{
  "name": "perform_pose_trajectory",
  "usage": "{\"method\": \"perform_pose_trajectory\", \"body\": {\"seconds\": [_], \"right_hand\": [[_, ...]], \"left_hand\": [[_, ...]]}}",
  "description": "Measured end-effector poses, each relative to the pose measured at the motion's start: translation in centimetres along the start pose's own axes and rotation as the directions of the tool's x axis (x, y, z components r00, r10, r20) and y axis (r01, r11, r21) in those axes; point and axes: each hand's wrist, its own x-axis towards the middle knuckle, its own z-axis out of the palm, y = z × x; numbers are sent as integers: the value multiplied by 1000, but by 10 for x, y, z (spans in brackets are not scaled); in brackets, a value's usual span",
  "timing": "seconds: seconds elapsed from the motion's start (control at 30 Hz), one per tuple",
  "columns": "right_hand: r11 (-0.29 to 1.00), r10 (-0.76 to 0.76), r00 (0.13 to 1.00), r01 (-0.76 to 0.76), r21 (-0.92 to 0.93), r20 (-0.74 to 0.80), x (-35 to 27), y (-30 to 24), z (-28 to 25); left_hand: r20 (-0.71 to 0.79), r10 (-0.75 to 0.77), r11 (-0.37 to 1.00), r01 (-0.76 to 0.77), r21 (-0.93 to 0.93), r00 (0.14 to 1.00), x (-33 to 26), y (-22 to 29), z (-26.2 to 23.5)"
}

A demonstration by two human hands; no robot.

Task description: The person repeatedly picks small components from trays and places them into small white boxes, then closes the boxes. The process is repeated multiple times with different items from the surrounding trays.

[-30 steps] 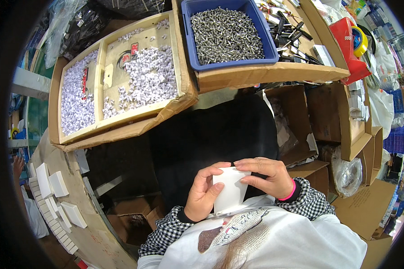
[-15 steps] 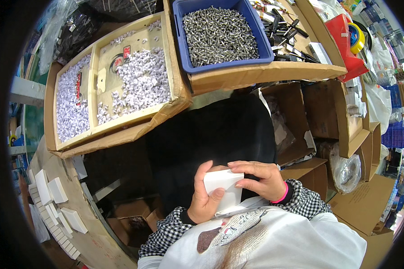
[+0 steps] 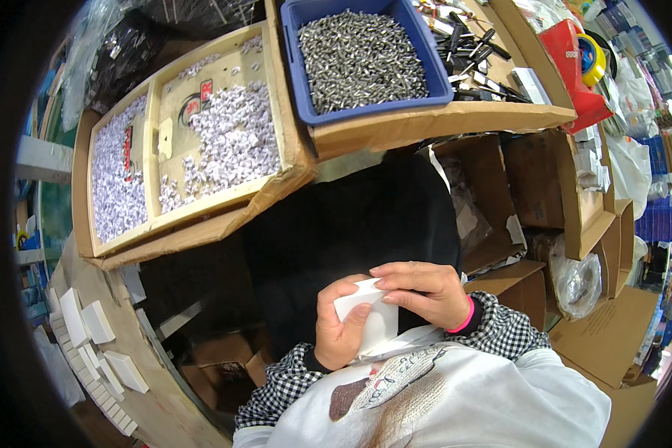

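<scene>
A small white box point(image 3: 381, 327) is held close in front of my body, over my lap. My left hand point(image 3: 334, 332) wraps round its left side, with the thumb across the near face and the fingers behind. At the upper right edge of the box, my right hand point(image 3: 434, 294) pinches with thumb and fingertips at its top end. The fingers partly cover that end, so I cannot tell whether a flap stands up there. Black cloth point(image 3: 351, 224) lies beyond my hands.
Ahead on the left, a wooden tray point(image 3: 155, 149) holds many small white pieces. A blue bin point(image 3: 448, 93) of metal cylinders stands at the top centre. Black-handled tools point(image 3: 466, 56) and a red tape dispenser point(image 3: 574, 78) are farther right. White boxes point(image 3: 97, 321) lie on the left table.
My left fingers have closed in over the top of the box, and my right fingertips have shifted slightly left along its upper edge. The box remains between both hands.
</scene>
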Motion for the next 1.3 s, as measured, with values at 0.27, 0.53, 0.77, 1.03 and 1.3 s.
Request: {"method": "perform_pose_trajectory", "body": {"seconds": [0.27, 0.53, 0.77, 1.03, 1.3], "right_hand": [[997, -71, 986, 66, -41, -152, 6, 3, 4], [997, -76, 996, 77, 26, -54, 16, -1, -13], [764, -534, 532, -28, -644, -657, 25, -34, -159], [863, -280, 477, -255, -436, -833, 36, -50, -303], [952, -25, 537, -246, -184, -843, 32, -55, -309]], "left_hand": [[-59, 100, 994, -98, 40, 993, 15, 0, -5], [-76, 8, 999, -6, 32, 997, 13, -3, -6], [-230, 42, 959, 25, 283, 972, 10, -6, -9], [-256, 22, 983, 27, 184, 966, 13, 3, 1], [-255, 3, 975, 54, 217, 967, 9, 7, 1]]}}
